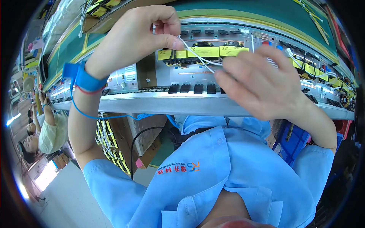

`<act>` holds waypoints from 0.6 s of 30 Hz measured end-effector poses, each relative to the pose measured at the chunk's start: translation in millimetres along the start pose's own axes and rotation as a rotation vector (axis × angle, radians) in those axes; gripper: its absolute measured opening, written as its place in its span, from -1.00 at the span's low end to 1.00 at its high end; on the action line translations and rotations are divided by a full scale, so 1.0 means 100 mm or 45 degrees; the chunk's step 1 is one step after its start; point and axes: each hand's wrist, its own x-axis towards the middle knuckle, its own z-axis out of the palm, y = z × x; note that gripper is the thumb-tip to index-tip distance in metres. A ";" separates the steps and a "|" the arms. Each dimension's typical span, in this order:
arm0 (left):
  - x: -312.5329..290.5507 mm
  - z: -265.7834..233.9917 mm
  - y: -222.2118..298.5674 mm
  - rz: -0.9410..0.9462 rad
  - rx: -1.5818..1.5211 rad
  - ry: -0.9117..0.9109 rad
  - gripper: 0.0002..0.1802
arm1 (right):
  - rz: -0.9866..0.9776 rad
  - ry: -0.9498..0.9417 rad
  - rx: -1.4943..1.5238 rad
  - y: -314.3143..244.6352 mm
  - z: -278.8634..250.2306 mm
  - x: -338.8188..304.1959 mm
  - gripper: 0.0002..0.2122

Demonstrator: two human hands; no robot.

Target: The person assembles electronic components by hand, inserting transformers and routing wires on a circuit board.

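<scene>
My left hand [142, 36] is raised over the conveyor line and pinches the upper end of thin white wires [195, 54] between thumb and fingers. My right hand [262, 81] holds the other end of those wires just right of centre, its fingers blurred. The wires stretch between both hands above a grey circuit board [182, 74] with yellow-taped parts [207, 51] and a row of black components [192, 88]. A blue wrist strap [85, 78] with a coiled blue cord sits on my left wrist.
The metal rail of the line [159, 103] runs across in front of me, with more boards to the right [323, 72]. A cardboard box of yellow-taped parts [114, 142] stands below left. Other people [42, 133] sit at far left. A blue crate [294, 142] is at my right.
</scene>
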 end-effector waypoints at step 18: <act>-0.35 0.29 -0.05 0.158 -0.102 0.412 -0.74 | 0.003 0.096 -0.107 0.07 0.19 0.05 -0.78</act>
